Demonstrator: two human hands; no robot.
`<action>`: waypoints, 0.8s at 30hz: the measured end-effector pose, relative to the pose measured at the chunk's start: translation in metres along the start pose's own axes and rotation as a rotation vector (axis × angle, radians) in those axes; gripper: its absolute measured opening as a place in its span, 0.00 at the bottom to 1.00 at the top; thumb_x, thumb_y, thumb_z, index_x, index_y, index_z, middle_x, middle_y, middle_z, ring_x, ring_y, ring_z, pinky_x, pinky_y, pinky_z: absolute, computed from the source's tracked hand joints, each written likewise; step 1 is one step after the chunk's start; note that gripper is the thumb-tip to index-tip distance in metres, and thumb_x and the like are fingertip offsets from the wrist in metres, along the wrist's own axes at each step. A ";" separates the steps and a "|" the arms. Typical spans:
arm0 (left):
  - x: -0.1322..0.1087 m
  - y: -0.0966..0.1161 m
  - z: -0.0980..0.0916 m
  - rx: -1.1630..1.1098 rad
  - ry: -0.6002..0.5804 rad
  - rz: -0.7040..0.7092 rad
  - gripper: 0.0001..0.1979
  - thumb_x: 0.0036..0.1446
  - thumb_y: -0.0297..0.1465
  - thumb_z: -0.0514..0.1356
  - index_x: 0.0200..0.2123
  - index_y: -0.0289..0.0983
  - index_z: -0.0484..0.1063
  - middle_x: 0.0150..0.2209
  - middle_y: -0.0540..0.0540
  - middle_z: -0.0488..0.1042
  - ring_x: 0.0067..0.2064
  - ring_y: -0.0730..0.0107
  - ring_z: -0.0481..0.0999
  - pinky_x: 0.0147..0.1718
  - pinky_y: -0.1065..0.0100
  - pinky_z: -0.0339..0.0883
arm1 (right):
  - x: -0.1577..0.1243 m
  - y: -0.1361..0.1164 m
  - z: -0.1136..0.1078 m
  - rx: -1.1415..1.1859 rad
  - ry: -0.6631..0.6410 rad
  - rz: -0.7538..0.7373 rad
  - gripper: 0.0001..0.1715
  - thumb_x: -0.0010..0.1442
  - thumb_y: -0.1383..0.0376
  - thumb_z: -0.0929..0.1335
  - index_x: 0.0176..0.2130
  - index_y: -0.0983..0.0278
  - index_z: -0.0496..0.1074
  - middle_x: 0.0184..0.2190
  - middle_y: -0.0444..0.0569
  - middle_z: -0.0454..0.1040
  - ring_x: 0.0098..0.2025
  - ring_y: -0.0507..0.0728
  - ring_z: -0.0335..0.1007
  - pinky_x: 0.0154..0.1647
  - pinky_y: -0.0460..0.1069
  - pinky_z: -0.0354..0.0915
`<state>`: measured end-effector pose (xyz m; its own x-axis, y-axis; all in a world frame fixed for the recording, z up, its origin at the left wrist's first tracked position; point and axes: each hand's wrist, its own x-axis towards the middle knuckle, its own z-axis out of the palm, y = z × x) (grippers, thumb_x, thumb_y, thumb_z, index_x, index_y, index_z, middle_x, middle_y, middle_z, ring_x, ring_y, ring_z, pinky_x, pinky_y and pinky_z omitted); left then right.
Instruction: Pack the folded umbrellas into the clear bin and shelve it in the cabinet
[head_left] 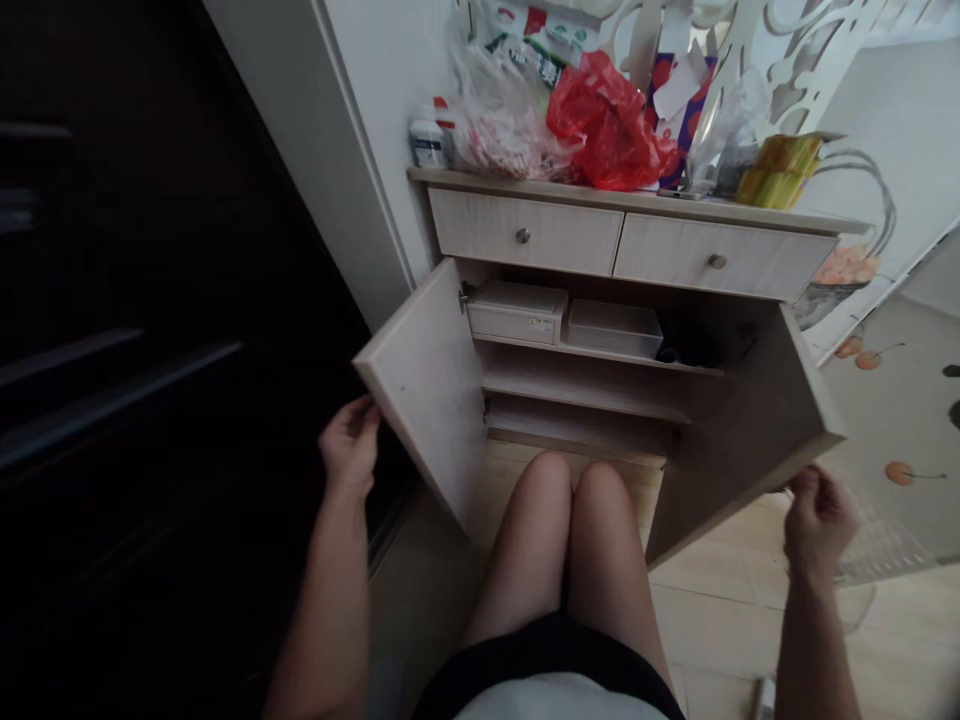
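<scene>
A pale wood-grain cabinet stands in front of my knees with both lower doors swung outward. At the outer face of its left door [431,390], near the free edge, my left hand [350,440] is closed with the fingers pinched together. My right hand [819,515] grips at the outer side of the right door [750,450], just below its upper corner. Whatever part the fingertips hold on each door is hidden behind the panel. Inside, a white box [517,312] and a clear plastic bin [613,328] sit on the upper shelf, beside dark items.
Two drawers, left [570,232] and right [675,254], are closed above. On the countertop lie a red plastic bag [607,125], a clear bag [502,120], a white bottle [428,143] and a yellow package [780,170]. A dark surface [150,400] rises at left.
</scene>
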<state>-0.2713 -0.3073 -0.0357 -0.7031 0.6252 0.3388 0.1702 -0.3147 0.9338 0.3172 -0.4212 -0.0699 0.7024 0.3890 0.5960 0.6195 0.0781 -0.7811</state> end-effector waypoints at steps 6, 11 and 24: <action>-0.051 -0.002 0.080 0.033 -0.424 0.121 0.22 0.46 0.49 0.67 0.35 0.36 0.76 0.35 0.44 0.80 0.38 0.62 0.80 0.40 0.63 0.74 | -0.021 -0.059 0.066 0.069 -0.271 -0.054 0.31 0.62 0.42 0.63 0.42 0.66 0.74 0.35 0.57 0.79 0.33 0.58 0.76 0.32 0.49 0.68; -0.077 -0.007 0.165 0.011 -0.548 0.326 0.13 0.57 0.41 0.63 0.36 0.36 0.77 0.34 0.44 0.80 0.33 0.67 0.78 0.35 0.67 0.72 | -0.017 -0.097 0.133 0.110 -0.374 -0.105 0.31 0.62 0.41 0.61 0.36 0.64 0.73 0.33 0.54 0.78 0.31 0.57 0.75 0.29 0.48 0.66; -0.089 0.004 0.297 0.351 -0.657 0.323 0.04 0.64 0.29 0.60 0.41 0.37 0.74 0.39 0.41 0.80 0.41 0.63 0.79 0.41 0.67 0.66 | -0.006 -0.127 0.264 -0.102 -0.382 -0.155 0.22 0.71 0.53 0.56 0.40 0.64 0.69 0.39 0.52 0.76 0.34 0.54 0.70 0.32 0.47 0.53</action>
<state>-0.0026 -0.1518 -0.0276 -0.0523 0.8679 0.4940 0.5788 -0.3767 0.7232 0.1422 -0.1909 -0.0236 0.4302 0.6935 0.5779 0.7526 0.0781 -0.6538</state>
